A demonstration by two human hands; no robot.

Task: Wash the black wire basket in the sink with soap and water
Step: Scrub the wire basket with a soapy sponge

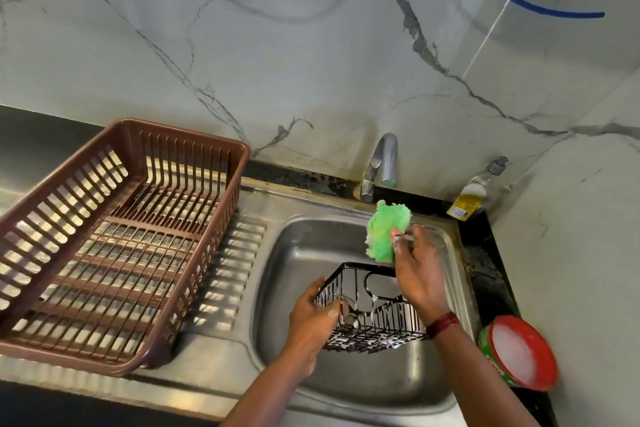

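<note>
A person's left hand (313, 315) curls its fingers round the left wall of a black wire basket (372, 308), holding it over the steel sink (277, 288) at lower centre of the frame; suds cling to the basket's wires; the right hand (414, 265), just above the basket's far rim, pinches a green scrubber (382, 229) below the tap (382, 163); a brown plastic dish rack (114, 239) sits at left; a red tub of soap (519, 352) at lower right.
</note>
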